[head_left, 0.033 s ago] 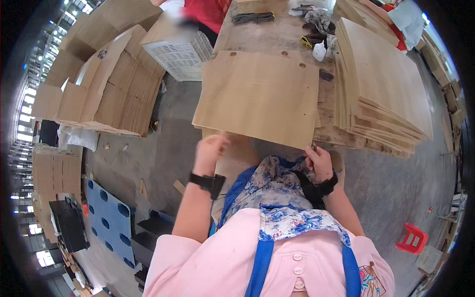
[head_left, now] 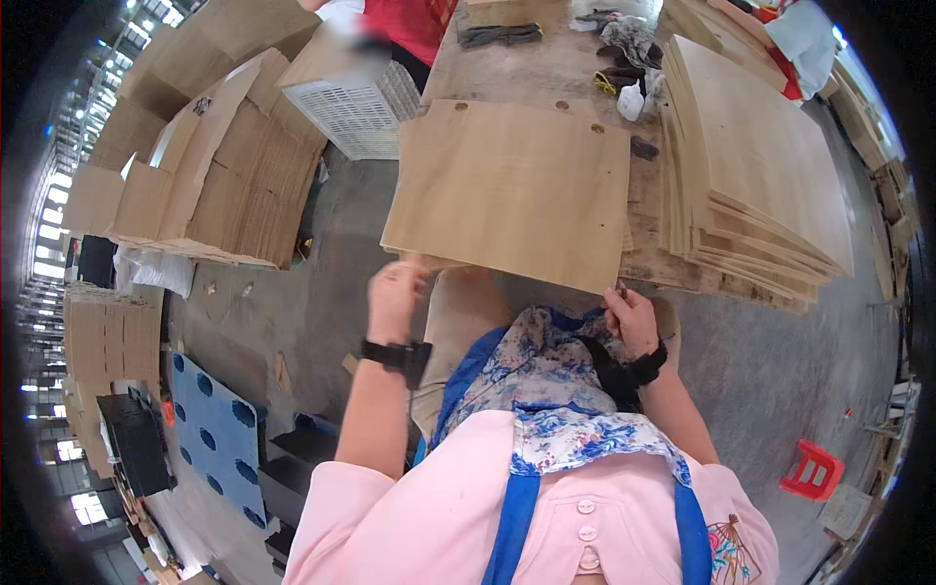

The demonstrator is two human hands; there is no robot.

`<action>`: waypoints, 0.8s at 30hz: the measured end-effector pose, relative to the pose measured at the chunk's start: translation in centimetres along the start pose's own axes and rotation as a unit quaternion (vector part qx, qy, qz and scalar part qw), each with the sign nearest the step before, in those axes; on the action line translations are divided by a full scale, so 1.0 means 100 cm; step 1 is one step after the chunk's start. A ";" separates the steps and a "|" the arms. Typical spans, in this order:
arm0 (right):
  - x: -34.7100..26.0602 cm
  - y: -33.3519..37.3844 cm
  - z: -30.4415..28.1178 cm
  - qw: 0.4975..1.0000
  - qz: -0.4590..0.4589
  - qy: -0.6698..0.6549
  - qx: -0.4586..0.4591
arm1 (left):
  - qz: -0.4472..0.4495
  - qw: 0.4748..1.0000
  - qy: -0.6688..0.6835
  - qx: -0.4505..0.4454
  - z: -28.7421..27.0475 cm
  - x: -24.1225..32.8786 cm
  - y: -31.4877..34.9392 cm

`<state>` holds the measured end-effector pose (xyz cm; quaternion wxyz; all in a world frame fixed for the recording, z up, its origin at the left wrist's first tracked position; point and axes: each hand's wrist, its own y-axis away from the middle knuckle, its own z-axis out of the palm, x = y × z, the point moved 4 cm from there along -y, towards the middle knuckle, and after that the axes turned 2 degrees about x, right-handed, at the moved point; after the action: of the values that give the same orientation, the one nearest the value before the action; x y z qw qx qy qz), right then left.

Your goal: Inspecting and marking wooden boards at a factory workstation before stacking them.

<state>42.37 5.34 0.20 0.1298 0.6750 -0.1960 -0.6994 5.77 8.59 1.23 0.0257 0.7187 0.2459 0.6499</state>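
Observation:
A thin, pale plywood sheet (head_left: 512, 190) lies at the table's near edge and overhangs toward my lap. My left hand (head_left: 395, 292) is at its near left edge, fingers curled together and fingertips slightly blurred; what they hold, if anything, cannot be made out. At the near right corner of the sheet, my right hand (head_left: 632, 320) is closed in a pinch. A small dark thing shows at its fingertips, too small to name. Each wrist wears a black band.
More plywood sheets (head_left: 770, 146) are stacked on the table's right. Dark gloves (head_left: 499, 35) and a small white bottle (head_left: 631, 100) lie farther back. A white crate (head_left: 356, 112) and stacked cardboard (head_left: 234, 185) stand to the left, a red stool (head_left: 812, 471) at lower right. Other people work beyond.
My left hand has shifted left along the sheet's near edge. My right hand stays at the corner, and the sheet has barely moved.

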 end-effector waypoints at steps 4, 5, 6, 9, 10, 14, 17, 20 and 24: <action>0.003 -0.004 0.001 0.999 -0.030 0.033 0.015 | 0.070 0.988 -0.065 0.122 -0.061 0.003 -0.052; 0.003 -0.004 0.001 0.999 -0.031 0.034 0.013 | 0.085 0.979 -0.132 0.130 -0.065 0.006 -0.061; 0.003 -0.003 -0.002 0.997 -0.032 0.067 0.024 | 0.087 0.979 -0.131 0.129 -0.061 0.012 -0.066; 0.000 -0.002 -0.006 0.994 -0.016 0.108 0.030 | 0.045 0.968 -0.240 0.050 -0.040 0.026 -0.076; -0.001 -0.001 -0.006 0.993 0.003 0.117 0.023 | 0.048 0.969 -0.239 0.046 -0.040 0.022 -0.081; 0.002 -0.003 -0.003 0.996 -0.010 0.091 0.007 | 0.130 0.954 -0.266 0.042 -0.047 0.014 -0.092; -0.001 -0.002 -0.006 0.996 0.013 0.093 0.001 | 0.072 0.971 -0.228 -0.017 -0.059 0.002 -0.076; -0.002 0.004 -0.002 0.990 0.018 0.137 -0.011 | 0.037 0.988 -0.148 -0.022 -0.075 -0.004 -0.027; 0.007 -0.002 0.013 0.997 0.012 0.078 -0.018 | -0.067 0.996 -0.056 0.016 -0.098 -0.031 0.026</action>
<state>41.06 5.33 -0.53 0.1652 0.7228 -0.1802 -0.6463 -2.76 2.36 0.75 0.0716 0.7360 0.3023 0.6015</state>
